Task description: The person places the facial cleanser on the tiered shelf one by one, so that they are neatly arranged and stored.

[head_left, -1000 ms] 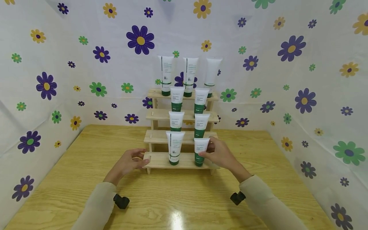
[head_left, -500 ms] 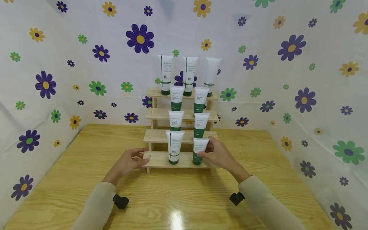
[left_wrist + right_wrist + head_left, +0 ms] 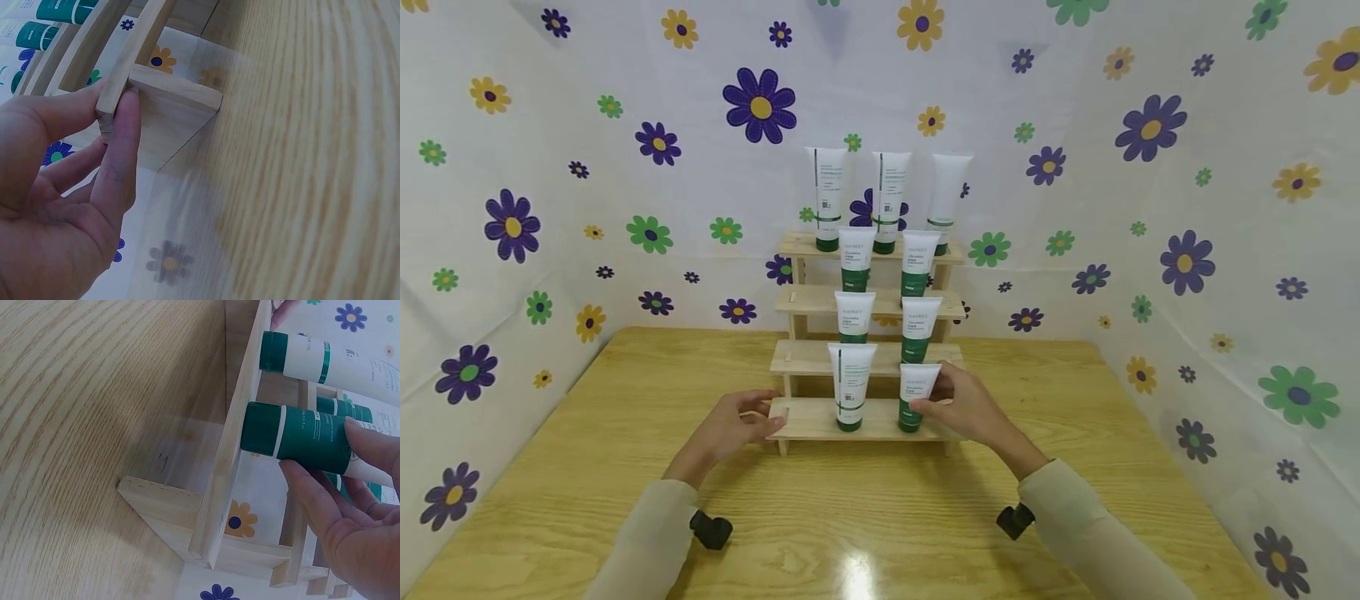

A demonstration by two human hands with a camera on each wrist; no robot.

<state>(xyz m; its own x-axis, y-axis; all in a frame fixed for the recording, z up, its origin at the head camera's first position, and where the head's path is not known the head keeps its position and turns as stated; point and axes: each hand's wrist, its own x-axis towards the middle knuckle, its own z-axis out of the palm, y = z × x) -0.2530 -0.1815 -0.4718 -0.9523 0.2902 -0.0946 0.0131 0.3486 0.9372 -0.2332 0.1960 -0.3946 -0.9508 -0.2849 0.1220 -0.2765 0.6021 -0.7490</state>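
My right hand point(image 3: 966, 406) holds a small green-and-white tube point(image 3: 917, 396) between thumb and fingers. That tube stands cap down on the lowest step of a wooden tiered rack point(image 3: 808, 418); in the right wrist view its green cap point(image 3: 261, 428) meets the board. To its left on the same step is a larger white tube point(image 3: 852, 385) with a green cap. The left end of this step is pinched by my left hand point(image 3: 726, 429), thumb and fingers on either side of the board end point(image 3: 112, 103) in the left wrist view.
Higher steps carry more tubes: small ones such as a green-based tube point(image 3: 920, 327) in the middle rows, and three tall white tubes, one a tall tube point(image 3: 889, 196), on top. Flower-patterned cloth point(image 3: 715, 167) encloses the wooden table point(image 3: 790, 533) at the back and sides.
The held tube has shifted slightly left along the lowest step toward the larger tube. My left hand keeps its place on the rack, and the whole view has drifted a little.
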